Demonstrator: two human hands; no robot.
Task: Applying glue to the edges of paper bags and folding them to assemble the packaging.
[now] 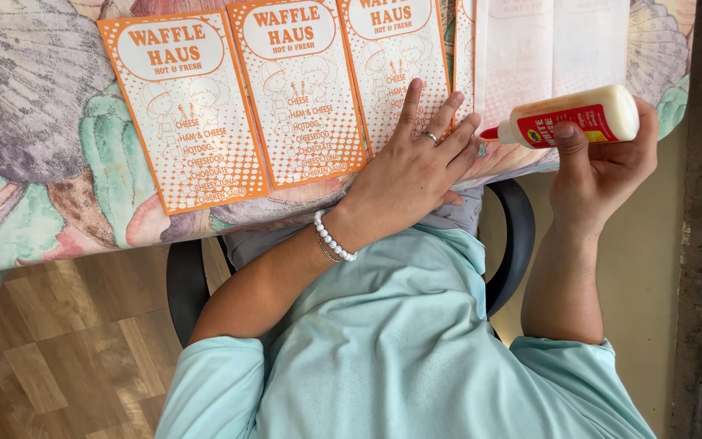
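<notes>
Glue bottle (578, 118), white with a red label, lies sideways in the right hand (603, 167), whose fingers wrap around it, its red nozzle pointing at the orange printed sheets (298, 89) on the counter (34, 122). Just left of the bottle, the left hand (412, 171) rests flat with fingers spread on those sheets.

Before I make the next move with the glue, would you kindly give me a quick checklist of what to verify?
1. Left hand lies flat on an orange printed sheet: ok.
2. Right hand has a firm hold on the glue bottle: ok.
3. Red nozzle points toward the sheets: ok.
4. Nozzle open: cannot tell.
5. Pale sheets lie flat beside the nozzle: ok.
6. Glue already on any sheet: cannot tell.
</notes>
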